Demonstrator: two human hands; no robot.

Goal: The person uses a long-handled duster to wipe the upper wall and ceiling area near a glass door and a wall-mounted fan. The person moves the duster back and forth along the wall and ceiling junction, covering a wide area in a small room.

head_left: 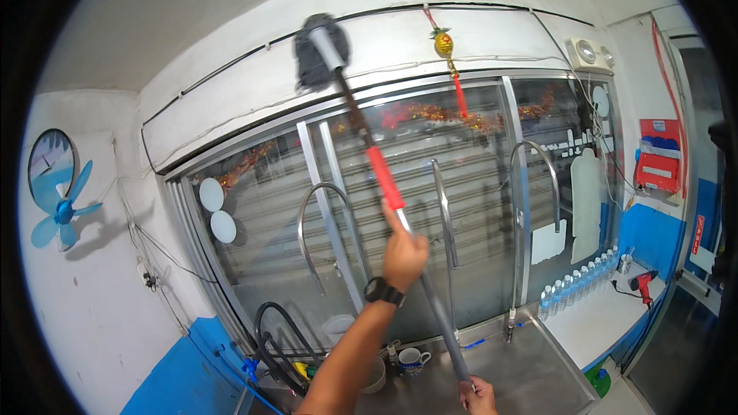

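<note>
One blurry dark mop head (311,65)

Fairly even, bright light is filling the room, its source lying out of view. The blue fan (64,211) is casting a soft shadow on the white left wall (84,296). The steel counter (530,361) is giving off a dull sheen. Blur is softening the dark pad (310,69) atop the pole (440,311). Fisheye distortion is bowing the window (484,280), and black vignetting is swallowing all 4 corners.

Left hand (406,255) grips high — right hand (480,396) low.
</note>
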